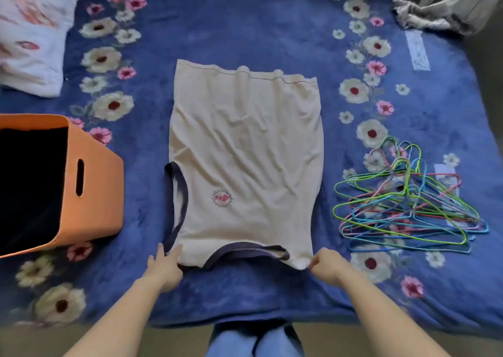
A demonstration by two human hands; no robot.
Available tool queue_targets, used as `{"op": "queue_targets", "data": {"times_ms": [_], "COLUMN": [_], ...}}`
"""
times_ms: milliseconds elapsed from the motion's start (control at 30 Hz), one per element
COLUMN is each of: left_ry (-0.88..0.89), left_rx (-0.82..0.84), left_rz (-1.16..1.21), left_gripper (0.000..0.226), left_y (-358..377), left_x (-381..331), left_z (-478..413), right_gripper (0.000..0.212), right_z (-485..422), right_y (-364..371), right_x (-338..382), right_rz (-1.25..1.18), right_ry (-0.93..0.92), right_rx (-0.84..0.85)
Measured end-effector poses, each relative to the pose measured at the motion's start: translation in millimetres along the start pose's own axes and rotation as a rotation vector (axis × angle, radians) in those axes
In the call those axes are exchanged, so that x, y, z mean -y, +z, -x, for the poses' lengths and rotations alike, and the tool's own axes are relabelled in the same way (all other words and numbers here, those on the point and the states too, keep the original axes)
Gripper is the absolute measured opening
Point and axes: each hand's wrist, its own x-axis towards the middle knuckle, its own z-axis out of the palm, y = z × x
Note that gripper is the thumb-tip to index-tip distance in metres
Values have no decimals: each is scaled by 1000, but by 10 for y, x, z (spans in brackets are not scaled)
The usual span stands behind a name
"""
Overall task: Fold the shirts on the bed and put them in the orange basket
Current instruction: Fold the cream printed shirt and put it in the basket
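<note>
A cream sleeveless shirt (245, 149) with dark navy trim and a small red logo lies spread flat in the middle of the bed, its neckline toward me. Its right side looks folded inward. My left hand (163, 265) pinches the near left shoulder of the shirt at the navy trim. My right hand (326, 264) pinches the near right shoulder corner. The orange basket (92, 182) stands on the bed at the left, tilted, its inside dark so I cannot see what it holds.
A blue flowered blanket (245, 24) covers the bed. A pile of several coloured wire hangers (408, 201) lies right of the shirt. A white patterned pillow (30, 32) sits far left, a crumpled grey cloth (435, 2) far right. The bed's near edge is at my legs.
</note>
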Motion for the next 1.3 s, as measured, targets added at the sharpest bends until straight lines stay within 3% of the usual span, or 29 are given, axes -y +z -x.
{"op": "queue_targets", "data": {"times_ms": [67,167,267,333,367,467,533,567,633,733,833,933,1000,1067,1200,1300], "left_ry": [-60,-247,-491,-580,-598,-518,-515,-533,-594,-728,-425,-195,-185,-224,-150,-158], "left_rx": [-29,-300,-435,-425,-431,-576,-592,-551,-494,-606,-767,-746,-728,-752,-844,-940], "left_rz": [216,778,1292,1479,1501,1389,1327,1323,1312,1045,774,624,647,712,802,970], "left_gripper": [73,79,85,82,72,43,42,42,40,54,66,69,73,68,26,21], "left_y": [131,328,602,704,719,853,1013,1096,1191,979,613,274,58,-153,-388,-407], "left_x": [-142,-410,-544,-582,-596,-514,-424,-374,-309,-379,-542,-702,-795,-833,-793,-647], "left_z": [-52,-188,-522,-685,-734,-757,-673,-624,-546,-519,-638,-951,-1187,-1372,-1601,-1582], "right_gripper": [18,26,71,80,70,12,5,4,21,30,33,45,38,16,24,19], "right_z": [-148,-394,-595,-697,-750,-803,-784,-758,-737,-829,-1002,-1228,-1397,-1513,-1669,-1626], "right_y": [159,373,539,643,689,788,824,845,871,774,534,281,146,52,-42,-15], "right_x": [-47,-71,-18,53,79,94,3,-35,-85,-161,-143,-45,-3,27,17,-60], "right_rz": [-73,-347,-558,-662,-721,-915,-882,-812,-688,-743,-845,-982,-1076,-1202,-1343,-1220], "right_ry": [38,152,305,419,433,355,352,354,361,354,264,232,218,189,173,218], "right_rx": [-20,-201,-249,-217,-234,-397,-407,-363,-239,-285,-441,-529,-591,-604,-643,-772]}}
